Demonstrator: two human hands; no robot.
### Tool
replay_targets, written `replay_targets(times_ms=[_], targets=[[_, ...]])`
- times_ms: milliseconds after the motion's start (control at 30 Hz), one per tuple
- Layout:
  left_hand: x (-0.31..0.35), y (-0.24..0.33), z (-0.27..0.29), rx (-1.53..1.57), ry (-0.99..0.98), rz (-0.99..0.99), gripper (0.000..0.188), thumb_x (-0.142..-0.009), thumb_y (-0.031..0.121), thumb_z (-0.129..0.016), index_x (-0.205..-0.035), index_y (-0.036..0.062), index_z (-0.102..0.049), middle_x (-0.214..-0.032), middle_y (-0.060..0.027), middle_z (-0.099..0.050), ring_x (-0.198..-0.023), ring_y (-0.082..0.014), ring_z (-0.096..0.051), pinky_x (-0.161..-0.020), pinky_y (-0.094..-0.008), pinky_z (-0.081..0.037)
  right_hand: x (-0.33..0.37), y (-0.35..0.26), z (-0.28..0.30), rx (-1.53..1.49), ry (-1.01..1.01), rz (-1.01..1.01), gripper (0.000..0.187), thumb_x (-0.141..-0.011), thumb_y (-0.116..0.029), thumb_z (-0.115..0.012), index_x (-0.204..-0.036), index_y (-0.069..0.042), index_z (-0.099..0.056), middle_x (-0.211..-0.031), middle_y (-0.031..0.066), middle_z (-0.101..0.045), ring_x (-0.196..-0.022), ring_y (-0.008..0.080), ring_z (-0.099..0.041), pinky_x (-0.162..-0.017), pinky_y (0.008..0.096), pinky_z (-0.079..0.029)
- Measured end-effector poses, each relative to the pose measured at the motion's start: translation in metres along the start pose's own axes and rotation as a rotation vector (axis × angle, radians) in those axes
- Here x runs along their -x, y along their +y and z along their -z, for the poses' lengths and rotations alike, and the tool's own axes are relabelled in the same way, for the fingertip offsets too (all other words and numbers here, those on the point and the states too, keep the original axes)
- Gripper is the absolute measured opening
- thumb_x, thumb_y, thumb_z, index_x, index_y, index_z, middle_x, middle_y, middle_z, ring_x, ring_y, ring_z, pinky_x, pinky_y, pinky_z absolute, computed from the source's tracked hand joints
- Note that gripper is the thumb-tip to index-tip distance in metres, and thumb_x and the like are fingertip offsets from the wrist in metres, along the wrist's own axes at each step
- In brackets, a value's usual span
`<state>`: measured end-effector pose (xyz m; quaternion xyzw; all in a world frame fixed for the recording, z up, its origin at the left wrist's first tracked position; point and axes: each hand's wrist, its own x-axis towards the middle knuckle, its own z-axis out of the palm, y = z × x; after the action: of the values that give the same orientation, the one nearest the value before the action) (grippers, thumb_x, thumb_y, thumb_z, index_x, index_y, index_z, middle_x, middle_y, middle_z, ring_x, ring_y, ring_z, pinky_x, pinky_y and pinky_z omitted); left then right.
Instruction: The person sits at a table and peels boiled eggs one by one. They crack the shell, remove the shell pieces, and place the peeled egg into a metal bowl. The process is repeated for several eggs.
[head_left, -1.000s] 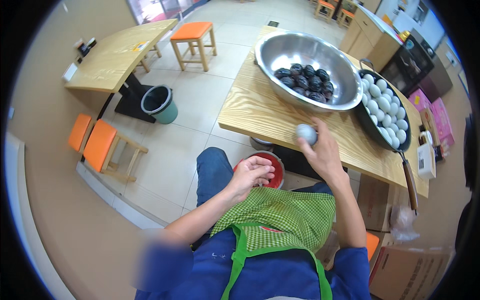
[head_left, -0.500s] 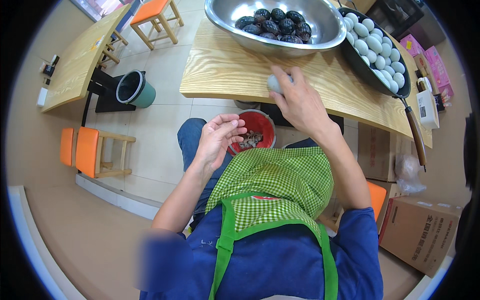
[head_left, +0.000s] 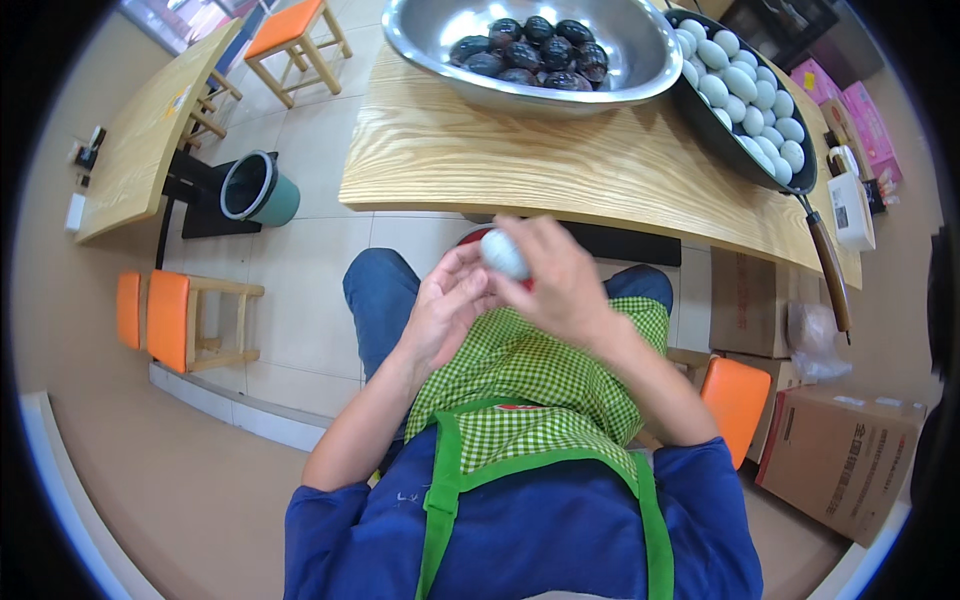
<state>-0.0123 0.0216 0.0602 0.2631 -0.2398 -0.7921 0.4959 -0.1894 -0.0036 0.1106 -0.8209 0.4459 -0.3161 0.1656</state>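
Observation:
A pale blue-grey egg (head_left: 503, 254) is between my hands, just in front of the table edge and above my lap. My right hand (head_left: 562, 285), slightly blurred by motion, grips it from the right with curled fingers. From the lower left, the bent fingers and thumb of my left hand (head_left: 445, 310) close against it. Behind the hands, only bits of a red-lined bucket (head_left: 472, 236) show. On the table, a steel bowl (head_left: 440, 75) holds several dark, glossy peeled eggs (head_left: 518, 54). To its right, a black pan (head_left: 690, 112) is heaped with pale unpeeled eggs (head_left: 741, 84).
The wooden table (head_left: 440, 165) ends just beyond my knees. The pan's brown handle (head_left: 827, 262) juts past its right edge. A green bin (head_left: 270, 195) and orange stools (head_left: 172, 320) stand left. Cardboard boxes (head_left: 840, 455) sit on the right, with an orange seat (head_left: 735, 405) nearer me.
My right hand has brought the egg from the tabletop back toward my lap. My left hand has moved right and met it. The view has shifted slightly, and my hands now cover most of the bucket.

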Motion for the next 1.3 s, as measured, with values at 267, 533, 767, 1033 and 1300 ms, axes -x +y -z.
replay_targets(times_ms=[267, 533, 767, 1033, 1300], targets=[[-0.003, -0.046, 0.065, -0.115, 0.385, 0.057, 0.041, -0.091, 0.012, -0.066, -0.123, -0.0012, -0.044, -0.113, -0.0168, -0.061, -0.099, -0.0257, -0.064, -0.082, -0.0407, -0.057, 0.030, 0.085, -0.084, -0.541, -0.207, -0.341, 0.048, -0.079, -0.017, -0.066, -0.122, 0.003, -0.057, -0.102, 0.0187, -0.064, -0.095, 0.0347, -0.064, -0.081, 0.0414, -0.053], [-0.019, -0.040, 0.063, -0.252, 0.410, 0.134, 0.039, -0.092, 0.014, -0.065, -0.122, 0.0015, -0.044, -0.113, -0.0146, -0.061, -0.099, -0.0241, -0.064, -0.077, -0.0362, -0.056, 0.074, 0.318, -0.225, 0.013, -0.018, -0.362, 0.043, -0.098, -0.035, -0.043, -0.128, -0.008, -0.058, -0.132, 0.0208, -0.056, -0.125, 0.0358, -0.050, -0.105, 0.0470, -0.038], [-0.020, -0.038, 0.069, -0.273, 0.436, 0.145, 0.038, -0.093, 0.015, -0.065, -0.123, 0.0033, -0.046, -0.114, -0.0115, -0.060, -0.101, -0.0212, -0.063, -0.076, -0.0335, -0.053, 0.090, 0.287, -0.211, 0.113, -0.151, -0.370, 0.045, -0.100, -0.037, -0.041, -0.131, -0.009, -0.056, -0.136, 0.0202, -0.053, -0.129, 0.0347, -0.047, -0.107, 0.0469, -0.036], [-0.030, -0.044, 0.064, -0.441, 0.392, 0.056, 0.049, -0.085, 0.005, -0.072, -0.127, 0.0006, -0.046, -0.117, -0.0098, -0.062, -0.096, -0.0132, -0.062, -0.072, -0.0264, -0.051, 0.062, 0.204, -0.174, -0.329, -0.322, -0.627, 0.034, -0.097, -0.028, -0.055, -0.123, -0.005, -0.060, -0.116, 0.0140, -0.063, -0.100, 0.0228, -0.062, -0.086, 0.0367, -0.050], [-0.025, -0.034, 0.048, -0.732, 0.213, -0.105, 0.053, -0.081, 0.005, -0.077, -0.125, -0.0015, -0.048, -0.108, -0.0097, -0.066, -0.091, -0.0119, -0.064, -0.076, -0.0232, -0.053, 0.033, 0.073, -0.078, -1.149, -0.232, -0.587, 0.044, -0.093, -0.007, -0.063, -0.134, -0.001, -0.050, -0.109, 0.0087, -0.065, -0.092, 0.0124, -0.063, -0.081, 0.0278, -0.055]])
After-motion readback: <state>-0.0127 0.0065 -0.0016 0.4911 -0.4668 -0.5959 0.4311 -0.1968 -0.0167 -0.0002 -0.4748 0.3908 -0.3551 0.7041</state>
